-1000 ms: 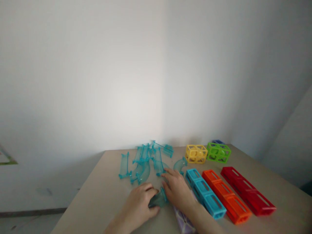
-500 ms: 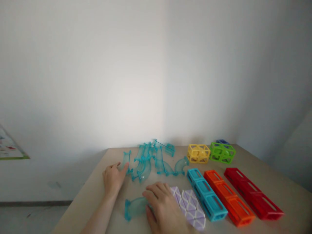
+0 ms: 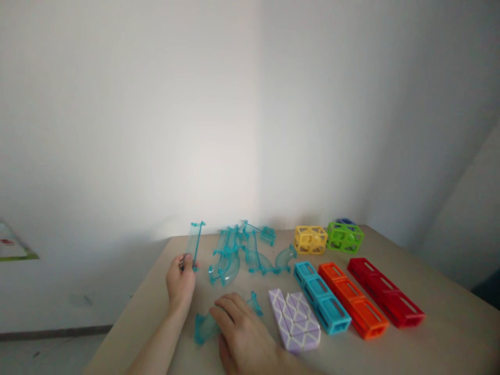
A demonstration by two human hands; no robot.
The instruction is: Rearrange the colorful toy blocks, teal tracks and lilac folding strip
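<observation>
My left hand (image 3: pixel 180 281) grips the lower end of a straight clear-teal track piece (image 3: pixel 194 240) and holds it upright above the table. My right hand (image 3: pixel 241 333) lies flat on a curved clear-teal track piece (image 3: pixel 203 326) near the front of the table, covering its middle. Just beyond both hands lies a loose pile of several more teal track pieces (image 3: pixel 242 250).
A beige table (image 3: pixel 410 344) stands against a white wall. Right of my hand lie lilac triangle tiles (image 3: pixel 294 320), a cyan block row (image 3: pixel 321 297), an orange row (image 3: pixel 353 299) and a red row (image 3: pixel 384 291). Yellow (image 3: pixel 311 239) and green (image 3: pixel 344 236) cage cubes stand behind.
My left hand left the curved piece, reached to the pile, took the straight track piece and lifted it upright. My right hand shifted left onto the curved piece, uncovering the lilac tiles.
</observation>
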